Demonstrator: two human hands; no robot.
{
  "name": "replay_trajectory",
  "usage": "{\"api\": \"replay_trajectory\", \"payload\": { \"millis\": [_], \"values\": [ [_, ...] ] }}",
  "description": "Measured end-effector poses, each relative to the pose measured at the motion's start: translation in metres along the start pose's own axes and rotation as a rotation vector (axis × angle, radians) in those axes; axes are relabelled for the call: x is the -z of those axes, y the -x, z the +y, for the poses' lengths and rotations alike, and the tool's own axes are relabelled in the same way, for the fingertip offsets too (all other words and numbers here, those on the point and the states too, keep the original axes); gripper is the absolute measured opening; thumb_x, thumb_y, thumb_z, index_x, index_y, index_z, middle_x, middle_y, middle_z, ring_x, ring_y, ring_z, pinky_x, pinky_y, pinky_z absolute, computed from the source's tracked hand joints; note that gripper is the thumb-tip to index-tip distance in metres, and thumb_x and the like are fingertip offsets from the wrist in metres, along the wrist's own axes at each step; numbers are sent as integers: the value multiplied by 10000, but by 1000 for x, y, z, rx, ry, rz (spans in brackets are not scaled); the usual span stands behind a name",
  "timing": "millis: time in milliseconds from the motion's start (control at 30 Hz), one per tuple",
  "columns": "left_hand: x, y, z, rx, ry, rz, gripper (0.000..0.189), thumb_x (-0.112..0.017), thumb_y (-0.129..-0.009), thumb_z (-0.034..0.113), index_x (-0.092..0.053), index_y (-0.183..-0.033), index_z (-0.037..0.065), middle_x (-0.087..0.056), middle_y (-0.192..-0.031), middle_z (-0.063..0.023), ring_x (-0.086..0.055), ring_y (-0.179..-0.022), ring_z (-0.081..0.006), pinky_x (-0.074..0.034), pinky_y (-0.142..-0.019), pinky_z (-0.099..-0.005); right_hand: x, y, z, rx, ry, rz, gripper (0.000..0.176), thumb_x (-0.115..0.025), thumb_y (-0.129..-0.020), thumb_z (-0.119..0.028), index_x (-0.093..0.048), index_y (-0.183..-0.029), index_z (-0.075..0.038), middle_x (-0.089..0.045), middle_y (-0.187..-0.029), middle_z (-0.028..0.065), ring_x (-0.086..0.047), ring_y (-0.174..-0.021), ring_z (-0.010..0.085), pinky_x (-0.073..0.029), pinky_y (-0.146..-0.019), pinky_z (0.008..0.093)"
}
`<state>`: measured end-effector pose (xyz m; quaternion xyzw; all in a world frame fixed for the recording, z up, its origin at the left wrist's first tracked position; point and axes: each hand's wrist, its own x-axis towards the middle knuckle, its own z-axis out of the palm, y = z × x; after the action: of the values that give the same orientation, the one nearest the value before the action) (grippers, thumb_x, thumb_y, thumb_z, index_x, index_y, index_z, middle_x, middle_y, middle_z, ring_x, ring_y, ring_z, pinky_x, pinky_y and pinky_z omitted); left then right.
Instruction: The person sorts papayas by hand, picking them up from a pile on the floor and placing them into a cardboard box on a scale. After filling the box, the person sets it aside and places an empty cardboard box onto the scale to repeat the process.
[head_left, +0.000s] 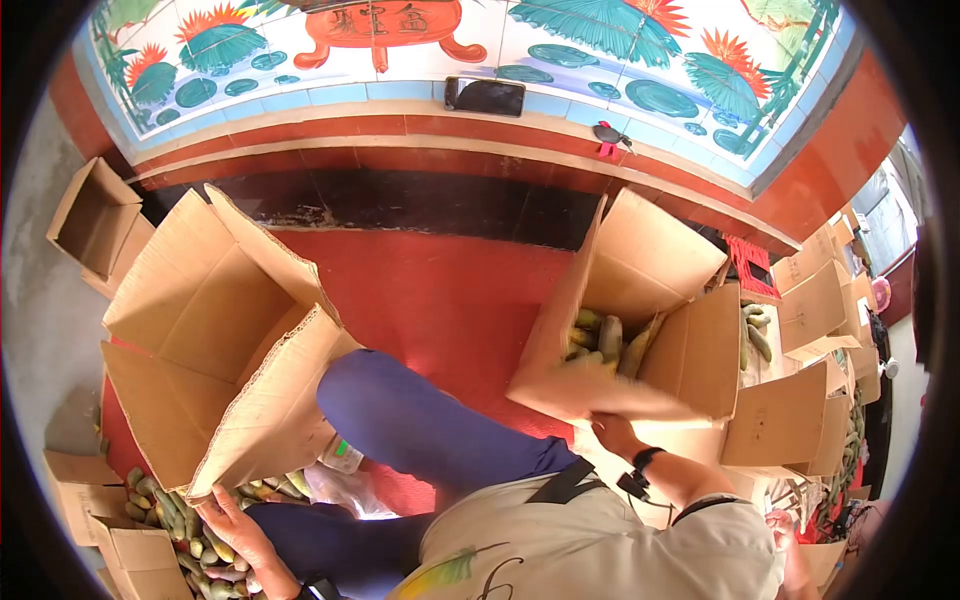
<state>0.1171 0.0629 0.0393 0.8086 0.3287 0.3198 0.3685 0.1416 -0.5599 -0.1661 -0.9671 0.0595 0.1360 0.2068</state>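
Heap of long green-brown vegetables point(197, 545) at far left, on the near side. Left carton point(270, 395) stands beside it, flaps up, mouth open. Left hand point(240, 535) lies at this carton's near lower corner, fingers partly extended, fingertips at the edge; cannot tell whether they pinch the board. Carton extends ahead of that hand, which is the nearer of the two. Plastic bag point(340, 487) between heap and near leg.

Red floor covering point(430, 300) separates the two cartons. Right carton point(570, 350) holds similar vegetables point(611, 340), several with long axes running roughly away from the body. Right hand point(615, 434) is at its near side, just beneath the flap edge, fingers slightly bent; grip closure cannot be told. Carton lies directly ahead of this hand. Red crate point(751, 268) beyond it; more open cartons point(775, 420) at far right.
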Motion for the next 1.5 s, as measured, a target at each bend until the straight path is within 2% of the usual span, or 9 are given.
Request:
{"api": "replay_trajectory", "payload": {
  "millis": [100,267,533,633,933,1133,1200,1267,1500],
  "values": [
    [-1,0,-5,-10,63,9,417,-445,-964,247,-399,-1279,-22,-449,-1270,-164,-504,-1080,-249,-449,-860,-361,28,44,18,-311,54,-56,349,-544,-849,-364,-650,-1037,-90,-633,-1080,125,-573,-1045,280,-431,-924,358],
    [-5,4,8,-124,-35,46,372,-482,-948,195,-451,-1221,-57,-491,-1198,-178,-478,-1113,-254,-405,-921,-353,31,11,0,-84,-278,-292,333,-512,-915,-319,-613,-1112,-69,-622,-1108,104,-564,-1027,198,-423,-913,293],
    [-4,12,24,-97,107,0,313,-482,-931,144,-486,-1170,-59,-468,-1181,-213,-454,-1110,-333,-348,-960,-412,87,-37,-205,64,-806,-732,596,-387,-939,-478,-415,-1322,-23,-460,-1327,120,-394,-1248,221,-329,-1011,335],
    [4,14,32,-90,29,-83,343,-486,-931,166,-477,-1202,-44,-470,-1211,-228,-409,-1162,-346,-299,-1003,-419,46,-78,-200,194,-381,-668,468,-384,-959,-338,-436,-1309,-32,-428,-1356,116,-393,-1247,209,-337,-1023,356],
    [7,18,38,-94,-10,-108,356,-491,-923,154,-446,-1217,-42,-405,-1257,-198,-436,-1133,-296,-349,-969,-379,79,-158,-361,109,-1027,-332,411,-502,-904,-326,-547,-1160,-8,-585,-1137,103,-530,-1035,231,-408,-887,375],
    [3,17,31,-82,60,-123,369,-483,-927,128,-424,-1240,-57,-374,-1285,-168,-453,-1129,-255,-402,-922,-350,13,-250,-304,-245,-967,125,386,-569,-866,-249,-521,-1172,-19,-547,-1220,108,-508,-1136,209,-403,-933,332],
    [6,17,18,-119,11,-120,381,-484,-930,134,-423,-1258,-49,-364,-1307,-166,-450,-1140,-239,-438,-876,-324,-23,-281,-236,30,690,-137,403,-642,-808,-217,-560,-1164,-46,-591,-1179,85,-558,-1094,199,-451,-879,320],
    [8,18,21,-83,30,-139,376,-484,-930,133,-429,-1254,-48,-361,-1314,-169,-449,-1142,-235,-440,-874,-316,-56,-282,-167,57,1022,-277,341,-697,-753,-182,-646,-1077,-91,-653,-1060,85,-629,-977,225,-514,-761,355],
    [7,19,16,43,77,-150,471,-471,-939,122,-292,-1336,-58,-371,-1293,-136,-472,-1110,-204,-411,-916,-318,-7,-206,-140,-824,-148,88,362,-450,-893,-295,-593,-1094,-31,-625,-1017,171,-617,-890,293,-486,-769,379]
  ]
}}
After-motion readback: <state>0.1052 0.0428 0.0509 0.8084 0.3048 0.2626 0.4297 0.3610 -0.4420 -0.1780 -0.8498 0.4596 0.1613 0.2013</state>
